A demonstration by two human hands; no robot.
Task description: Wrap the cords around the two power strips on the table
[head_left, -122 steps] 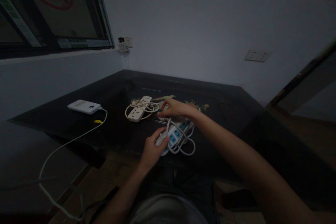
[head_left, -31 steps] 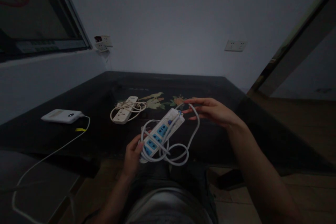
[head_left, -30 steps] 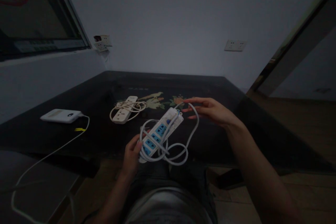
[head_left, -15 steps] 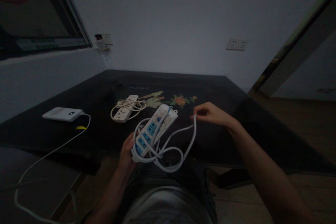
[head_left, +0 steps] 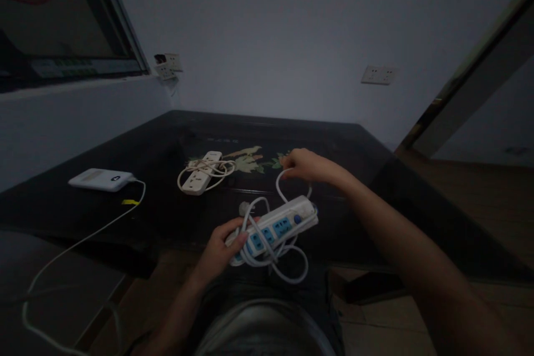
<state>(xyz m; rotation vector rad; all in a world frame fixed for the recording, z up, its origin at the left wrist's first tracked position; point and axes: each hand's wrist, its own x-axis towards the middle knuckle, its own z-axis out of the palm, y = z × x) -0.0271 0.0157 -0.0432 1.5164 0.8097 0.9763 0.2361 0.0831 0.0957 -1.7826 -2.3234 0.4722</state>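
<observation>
My left hand point(head_left: 227, 242) is closed around the near end of a white power strip point(head_left: 273, 231) with blue sockets, which tilts up toward the right. Its white cord point(head_left: 301, 272) is looped around the strip and hangs in a curl below it. The cord's plug point(head_left: 245, 208) pokes out just above my left fingers. Above the strip's far end, my right hand point(head_left: 306, 165) pinches a raised loop of this cord. A second power strip point(head_left: 198, 179), cream-coloured with its own cord lying over it, rests on the dark table to the left.
A white power bank point(head_left: 100, 179) with a cable point(head_left: 79, 242) running off the table edge lies at the left, beside a yellow tag point(head_left: 130, 202). The black table point(head_left: 334, 142) has a flower print. Wall sockets point(head_left: 379, 74) sit behind it.
My right hand has moved left with the cord, over the far end of the strip. The strip has swung toward the right and lies flatter. Earlier, my right fingers were spread; now they pinch.
</observation>
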